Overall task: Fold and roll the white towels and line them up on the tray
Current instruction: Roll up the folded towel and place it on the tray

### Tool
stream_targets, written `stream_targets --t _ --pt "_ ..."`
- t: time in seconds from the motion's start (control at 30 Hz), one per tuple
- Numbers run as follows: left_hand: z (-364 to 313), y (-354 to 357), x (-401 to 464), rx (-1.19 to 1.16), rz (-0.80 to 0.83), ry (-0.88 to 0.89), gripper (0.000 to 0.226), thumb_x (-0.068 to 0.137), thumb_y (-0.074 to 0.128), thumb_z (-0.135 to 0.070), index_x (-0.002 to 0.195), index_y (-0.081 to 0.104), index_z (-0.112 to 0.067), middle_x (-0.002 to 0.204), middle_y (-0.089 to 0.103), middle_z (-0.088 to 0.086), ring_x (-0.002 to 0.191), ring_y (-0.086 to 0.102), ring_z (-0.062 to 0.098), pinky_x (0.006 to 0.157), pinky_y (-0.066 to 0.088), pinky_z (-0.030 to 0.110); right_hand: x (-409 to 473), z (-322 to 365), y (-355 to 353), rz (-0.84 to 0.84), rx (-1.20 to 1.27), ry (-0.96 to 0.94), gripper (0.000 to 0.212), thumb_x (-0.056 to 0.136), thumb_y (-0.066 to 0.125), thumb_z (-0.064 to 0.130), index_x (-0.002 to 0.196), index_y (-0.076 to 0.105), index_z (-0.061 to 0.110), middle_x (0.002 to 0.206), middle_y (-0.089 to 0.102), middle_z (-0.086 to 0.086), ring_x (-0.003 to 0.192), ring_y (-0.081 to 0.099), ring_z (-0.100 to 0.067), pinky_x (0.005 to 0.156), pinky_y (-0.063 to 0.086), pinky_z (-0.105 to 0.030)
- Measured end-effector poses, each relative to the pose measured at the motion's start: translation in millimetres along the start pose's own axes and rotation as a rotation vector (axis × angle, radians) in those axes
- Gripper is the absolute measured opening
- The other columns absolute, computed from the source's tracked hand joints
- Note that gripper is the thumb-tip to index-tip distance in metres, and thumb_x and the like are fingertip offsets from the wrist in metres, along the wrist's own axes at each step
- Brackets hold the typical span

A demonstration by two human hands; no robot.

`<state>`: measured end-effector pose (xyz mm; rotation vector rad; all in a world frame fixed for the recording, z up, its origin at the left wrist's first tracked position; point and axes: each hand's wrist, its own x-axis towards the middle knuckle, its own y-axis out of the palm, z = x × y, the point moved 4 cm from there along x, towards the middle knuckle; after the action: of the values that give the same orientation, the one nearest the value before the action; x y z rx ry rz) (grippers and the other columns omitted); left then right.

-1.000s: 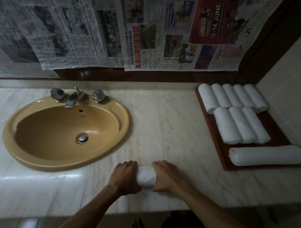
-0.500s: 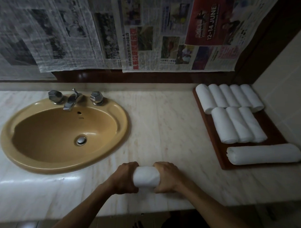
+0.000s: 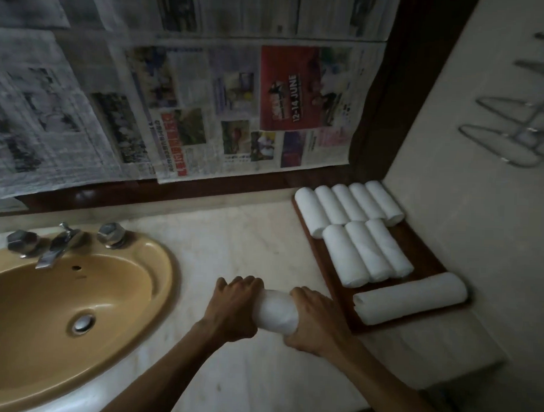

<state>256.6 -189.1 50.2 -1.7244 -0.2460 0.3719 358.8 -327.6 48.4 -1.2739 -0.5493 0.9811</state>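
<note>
Marble counter (image 3: pixel 238 254) fills most of the view, tan sink (image 3: pixel 76 294) set in its left part with a chrome tap (image 3: pixel 55 247) at the back, newspaper sheets (image 3: pixel 175 110) covering the wall behind. Brown tray (image 3: pixel 429 257) sits on the counter at far right, against the side wall. On it: back row of five rolled towels (image 3: pixel 348 205), a second row of three rolls (image 3: pixel 367 254) just in front of it, and one longer roll (image 3: pixel 411 298) lying crosswise along the near edge. Current rolled towel (image 3: pixel 276 310) is in front of the person, between sink and tray, long axis running left-right; cannot tell if it rests on the counter or is just lifted. Left hand (image 3: pixel 233 309) wraps its left end, right hand (image 3: pixel 314 323) wraps its right end, fingers of both curled around the roll, only the middle showing. Key relation: tray lies to the right and slightly ahead of the grip, right hand is the nearer one, almost at the tray's near-left corner. The open slot looks to be right of the three-roll row, so the roll likely needs turning to match that row's axis. The crosswise roll lies between the hands and that slot, so probably go over it. Nothing else in the way.
</note>
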Motion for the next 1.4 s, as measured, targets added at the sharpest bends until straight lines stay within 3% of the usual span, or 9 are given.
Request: stream_targets --t 0.23,0.43,0.6,0.77,0.9,1.03,1.13,1.23,1.4 --pt "-102 -34 118 -0.03 -0.037 0.195 0.055 0.073 0.069 -0.029 0.123 0.046 -0.027 0.12 0.053 -0.009 0.11 0.052 0.018 0.092 0.038 0.039 7 -112 -65 -0.239 -0.034 -0.013 0.076 0.072 0.066 0.064 0.134 0.043 0.026 0.119 0.06 0.006 0.103 0.06 -0.017 0.085 0.049 -0.034" --pt "-178 -41 217 0.138 -0.151 0.3 0.063 0.077 0.071 -0.032 0.134 0.044 -0.026 0.137 0.049 -0.003 0.127 0.04 0.022 0.106 0.028 0.047 28 -216 -98 -0.243 -0.009 0.041 0.086 0.085 0.057 0.067 0.152 0.019 0.029 0.135 0.048 0.003 0.116 0.051 -0.016 0.094 0.042 -0.03" --pt "-212 -14 259 -0.222 -0.293 0.028 0.087 0.08 0.073 -0.029 0.152 0.025 -0.024 0.155 0.03 0.001 0.143 0.028 0.023 0.114 0.03 0.047 56 -303 -101 -0.284 0.151 0.147 0.088 0.089 0.054 0.066 0.157 0.015 0.025 0.147 0.043 0.0 0.124 0.051 -0.016 0.097 0.044 -0.028" --pt "-206 35 267 -0.389 -0.227 -0.288 0.086 0.084 0.068 -0.041 0.153 0.021 -0.023 0.159 0.022 0.006 0.145 0.026 0.028 0.112 0.034 0.05 96 -371 -86 -0.288 0.164 0.392 0.087 0.092 0.054 0.058 0.158 0.008 0.025 0.143 0.045 -0.012 0.12 0.054 -0.026 0.095 0.051 -0.041" --pt "-193 54 266 -0.455 -0.263 -0.454 0.078 0.087 0.066 -0.042 0.149 0.025 -0.022 0.159 0.022 0.012 0.144 0.025 0.034 0.114 0.029 0.053 116 -383 -64 -0.169 0.17 0.483 0.085 0.093 0.054 0.055 0.158 0.005 0.027 0.137 0.046 -0.012 0.114 0.057 -0.03 0.089 0.052 -0.044" --pt "-186 70 266 -0.527 -0.275 -0.517 0.071 0.093 0.058 -0.044 0.15 0.022 -0.019 0.162 0.01 0.015 0.148 0.013 0.038 0.116 0.021 0.056 122 -391 -39 -0.122 0.324 0.498 0.083 0.094 0.054 0.054 0.157 0.007 0.028 0.136 0.047 -0.013 0.114 0.057 -0.033 0.089 0.049 -0.043" --pt "-186 84 266 -0.561 -0.269 -0.538 0.069 0.095 0.051 -0.046 0.15 0.02 -0.018 0.16 0.012 0.018 0.145 0.021 0.04 0.114 0.027 0.057 126 -403 -26 -0.093 0.417 0.481 0.084 0.093 0.053 0.055 0.158 0.007 0.028 0.138 0.049 -0.014 0.118 0.055 -0.034 0.095 0.048 -0.044" --pt "-189 95 263 -0.605 -0.252 -0.518 0.07 0.098 0.035 -0.056 0.154 0.008 -0.023 0.161 0.009 0.017 0.143 0.024 0.04 0.111 0.032 0.059 130 -409 -22 -0.06 0.543 0.47 0.082 0.094 0.051 0.057 0.158 0.01 0.027 0.144 0.049 -0.014 0.124 0.053 -0.034 0.101 0.045 -0.045" --pt "-187 105 264 -0.604 -0.244 -0.466 0.077 0.093 0.019 -0.065 0.156 -0.007 -0.029 0.164 -0.006 0.01 0.149 0.01 0.035 0.117 0.023 0.054 137 -413 -24 -0.059 0.603 0.48 0.073 0.098 0.047 0.054 0.157 0.019 0.022 0.147 0.047 -0.016 0.129 0.049 -0.036 0.107 0.041 -0.045"
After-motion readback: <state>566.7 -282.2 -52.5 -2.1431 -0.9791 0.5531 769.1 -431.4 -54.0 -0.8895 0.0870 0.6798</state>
